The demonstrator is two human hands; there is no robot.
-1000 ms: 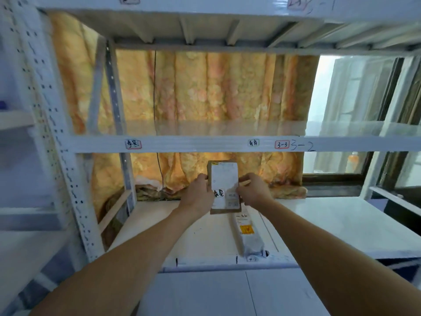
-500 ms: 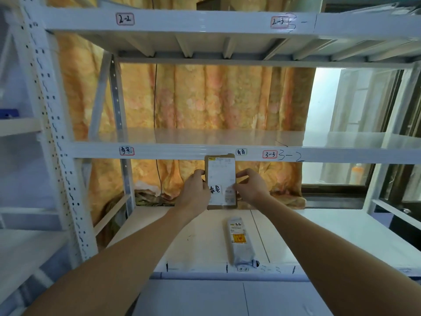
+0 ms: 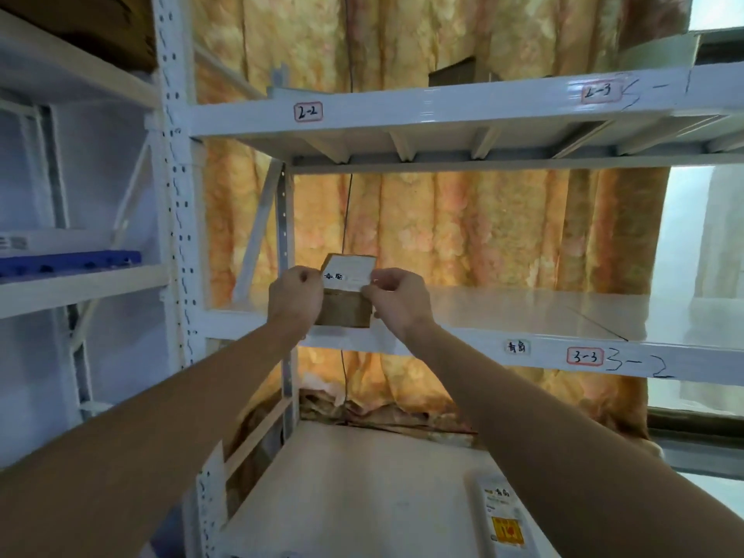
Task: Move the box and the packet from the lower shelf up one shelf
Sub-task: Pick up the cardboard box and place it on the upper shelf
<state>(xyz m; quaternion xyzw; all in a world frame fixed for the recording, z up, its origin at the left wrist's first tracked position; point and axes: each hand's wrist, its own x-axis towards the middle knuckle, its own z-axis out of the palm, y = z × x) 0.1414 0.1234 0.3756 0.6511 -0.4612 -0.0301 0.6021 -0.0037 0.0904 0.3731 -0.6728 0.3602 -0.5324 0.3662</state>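
A brown cardboard box (image 3: 347, 294) with a white label on top is at the front left edge of the shelf (image 3: 523, 316) one level above the lower one. My left hand (image 3: 296, 296) grips its left side and my right hand (image 3: 396, 300) grips its right side. I cannot tell whether the box rests on the shelf or hangs just above it. The grey packet (image 3: 503, 517) with a yellow sticker lies flat on the lower shelf (image 3: 362, 497), near its front edge, below my right forearm.
White metal racking with a perforated upright (image 3: 177, 235) stands at the left. A higher shelf beam (image 3: 443, 110) is marked 2-2. An orange curtain (image 3: 463, 243) hangs behind. The neighbouring rack holds a blue item (image 3: 68, 263). A bright window (image 3: 696, 275) is at the right.
Both hands have lifted the box from just under the middle shelf beam up to that shelf's front left edge, tilting it flat. The view has swung upward and leftward.
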